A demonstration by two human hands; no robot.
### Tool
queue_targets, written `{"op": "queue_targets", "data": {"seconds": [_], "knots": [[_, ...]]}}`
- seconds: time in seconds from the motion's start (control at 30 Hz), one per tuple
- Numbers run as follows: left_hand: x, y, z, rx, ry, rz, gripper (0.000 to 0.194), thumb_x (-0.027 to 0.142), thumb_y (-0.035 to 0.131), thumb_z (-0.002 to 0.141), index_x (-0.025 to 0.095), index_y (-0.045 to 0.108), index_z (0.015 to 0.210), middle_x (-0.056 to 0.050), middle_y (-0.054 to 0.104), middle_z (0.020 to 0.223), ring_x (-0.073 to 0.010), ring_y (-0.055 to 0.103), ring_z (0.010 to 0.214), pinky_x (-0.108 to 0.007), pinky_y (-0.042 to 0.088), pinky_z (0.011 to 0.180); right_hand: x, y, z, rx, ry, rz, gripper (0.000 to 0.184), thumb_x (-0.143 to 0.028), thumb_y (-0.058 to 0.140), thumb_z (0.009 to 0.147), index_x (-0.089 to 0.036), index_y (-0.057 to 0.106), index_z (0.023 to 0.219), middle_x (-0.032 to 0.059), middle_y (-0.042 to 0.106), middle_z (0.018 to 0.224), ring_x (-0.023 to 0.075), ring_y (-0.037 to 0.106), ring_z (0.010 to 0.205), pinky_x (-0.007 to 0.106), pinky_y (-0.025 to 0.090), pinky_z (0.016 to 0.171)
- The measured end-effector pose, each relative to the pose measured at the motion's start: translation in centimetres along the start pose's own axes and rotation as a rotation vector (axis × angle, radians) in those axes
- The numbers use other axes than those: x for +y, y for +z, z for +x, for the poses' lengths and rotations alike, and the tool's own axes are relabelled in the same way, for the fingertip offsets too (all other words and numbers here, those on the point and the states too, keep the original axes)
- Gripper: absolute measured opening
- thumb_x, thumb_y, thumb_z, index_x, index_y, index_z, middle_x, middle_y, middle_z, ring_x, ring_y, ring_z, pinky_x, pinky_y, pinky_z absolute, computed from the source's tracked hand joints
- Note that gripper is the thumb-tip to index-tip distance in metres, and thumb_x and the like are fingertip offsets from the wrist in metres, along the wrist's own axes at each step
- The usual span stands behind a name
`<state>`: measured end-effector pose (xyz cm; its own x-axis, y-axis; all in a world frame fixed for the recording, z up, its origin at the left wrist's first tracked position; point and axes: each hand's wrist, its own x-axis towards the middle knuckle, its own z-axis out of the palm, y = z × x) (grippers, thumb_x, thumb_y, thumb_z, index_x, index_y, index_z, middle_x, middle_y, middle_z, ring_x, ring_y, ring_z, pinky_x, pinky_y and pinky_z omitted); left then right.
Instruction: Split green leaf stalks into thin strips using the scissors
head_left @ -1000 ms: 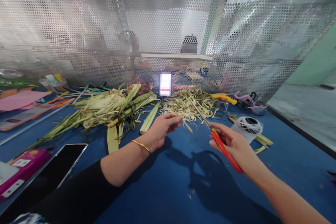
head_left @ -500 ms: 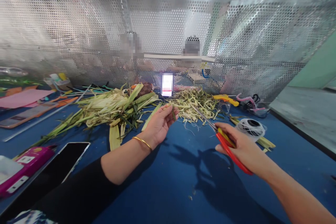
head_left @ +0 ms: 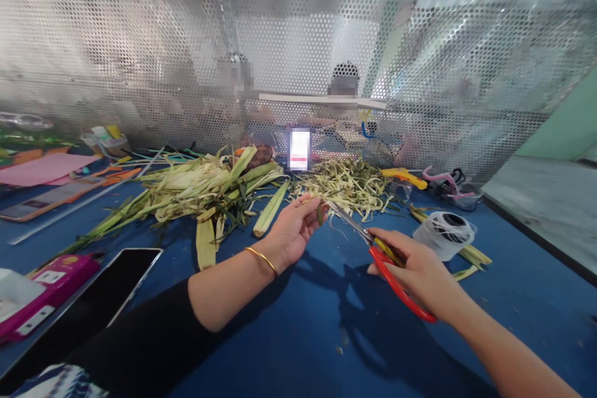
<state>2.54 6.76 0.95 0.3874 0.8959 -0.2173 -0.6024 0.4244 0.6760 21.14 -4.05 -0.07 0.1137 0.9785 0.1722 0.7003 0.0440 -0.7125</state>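
my left hand (head_left: 301,230) is closed in a pinch on a thin strip (head_left: 319,215) of husk, its darker end hanging below my fingertips. my right hand (head_left: 420,264) is wrapped round the red handles of the scissors (head_left: 396,283); the blades point towards the strip, their tips just beside my left fingertips, and i cannot tell whether they touch it. both hands are above the blue table (head_left: 280,342). beyond them lies a heap of shreds (head_left: 347,183), and to its left a bigger pile of husks (head_left: 184,186), with 1 pale piece (head_left: 271,209) between the 2. a white spool (head_left: 445,234) sits just beyond my right hand. a phone (head_left: 124,277) lies left of my left forearm, near a magenta box (head_left: 69,273).
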Motion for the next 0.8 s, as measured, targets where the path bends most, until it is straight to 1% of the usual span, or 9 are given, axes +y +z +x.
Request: {"op": "queue_targets", "data": {"seconds": [0.13,0.17,0.33,0.5,0.63,0.8], "knots": [[-0.08,0.13,-0.12,-0.02,-0.017,0.01,0.011,0.004,0.061,0.08,0.015,0.059,0.078,-0.002,0.069,0.073,-0.0106,0.067,0.069,-0.022,0.053,0.073,0.22,-0.08,0.01,-0.001,0.001,0.052,0.046,-0.039,0.062,0.074,-0.021,0.064,0.116,0.0063,0.067,0.104,0.0221,0.068,0.082,0.034,0.055,0.077],[-0.09,0.14,-0.13,-0.024,-0.018,0.009,0.011,0.004,0.061,0.08,0.015,0.059,0.078,-0.003,0.069,0.073,-0.0107,0.067,0.07,-0.022,0.053,0.073,0.3,-0.09,0.02,0.0,0.003,0.059,0.046,-0.04,0.062,0.074,-0.021,0.064,0.116,0.0065,0.067,0.104,0.0223,0.068,0.083,0.034,0.055,0.077],[-0.14,0.04,-0.08,-0.036,-0.017,0.028,0.009,0.006,0.063,0.079,0.014,0.059,0.079,-0.003,0.069,0.075,-0.0117,0.067,0.071,-0.024,0.052,0.074,0.61,-0.13,0.01,-0.013,0.016,0.074,0.043,-0.038,0.062,0.075,-0.021,0.064,0.116,0.0067,0.066,0.109,0.0257,0.066,0.098,0.031,0.055,0.078],[-0.1,-0.04,0.06,-0.029,-0.019,0.035,0.01,0.006,0.064,0.079,0.014,0.059,0.078,-0.003,0.069,0.075,-0.0112,0.067,0.07,-0.024,0.053,0.071,0.55,-0.21,-0.09,-0.031,0.037,0.074,0.045,-0.039,0.061,0.076,-0.021,0.063,0.117,0.0064,0.067,0.108,0.0233,0.069,0.089,0.032,0.055,0.079],[0.05,0.07,0.04,-0.007,-0.025,0.036,0.01,0.005,0.062,0.08,0.015,0.06,0.076,-0.002,0.068,0.073,-0.0107,0.066,0.067,-0.025,0.053,0.071,0.32,-0.01,-0.16,0.033,0.014,-0.013,0.046,-0.038,0.068,0.07,-0.024,0.065,0.114,0.0057,0.068,0.109,0.0264,0.066,0.098,0.034,0.056,0.078],[0.02,0.08,-0.07,-0.024,-0.037,0.045,0.009,0.006,0.061,0.08,0.014,0.061,0.076,-0.002,0.069,0.074,-0.0107,0.066,0.068,-0.024,0.053,0.07,0.15,0.17,-0.19,0.061,0.008,-0.042,0.049,-0.04,0.068,0.069,-0.024,0.065,0.114,0.0064,0.067,0.112,0.0267,0.066,0.097,0.035,0.057,0.077]]}}
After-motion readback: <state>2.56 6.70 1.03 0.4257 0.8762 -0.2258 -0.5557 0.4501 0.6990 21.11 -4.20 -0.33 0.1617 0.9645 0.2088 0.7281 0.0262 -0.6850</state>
